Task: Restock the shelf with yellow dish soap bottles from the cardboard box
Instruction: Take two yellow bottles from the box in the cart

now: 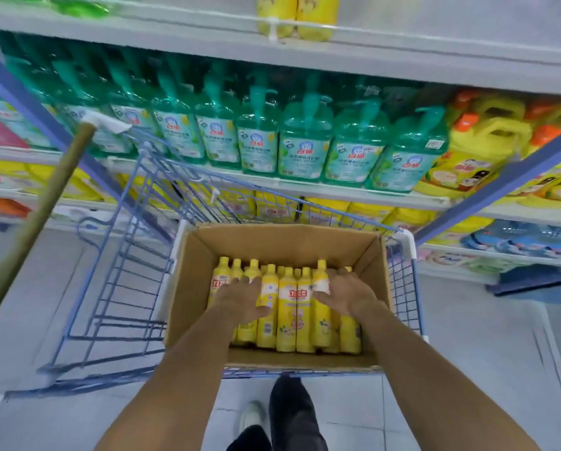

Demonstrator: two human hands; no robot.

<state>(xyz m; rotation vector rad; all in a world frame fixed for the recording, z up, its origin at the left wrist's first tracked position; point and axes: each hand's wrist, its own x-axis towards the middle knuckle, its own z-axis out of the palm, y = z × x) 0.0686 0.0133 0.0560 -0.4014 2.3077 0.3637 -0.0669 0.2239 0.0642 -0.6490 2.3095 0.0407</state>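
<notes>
Left hand (240, 302) | right hand (346, 292) | on bottles (287, 315) | grip unclear, blurred

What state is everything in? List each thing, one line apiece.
cardboard box: open, flaps up, sitting in the cart.
yellow bottles: capped, upright, packed in the box.
left hand: down on the bottles, grip unclear.
right hand: curled round one of the yellow bottles at the right.
blue cart: standing in front of the shelves.
green pump bottles: upright, in a row on the shelf.
</notes>
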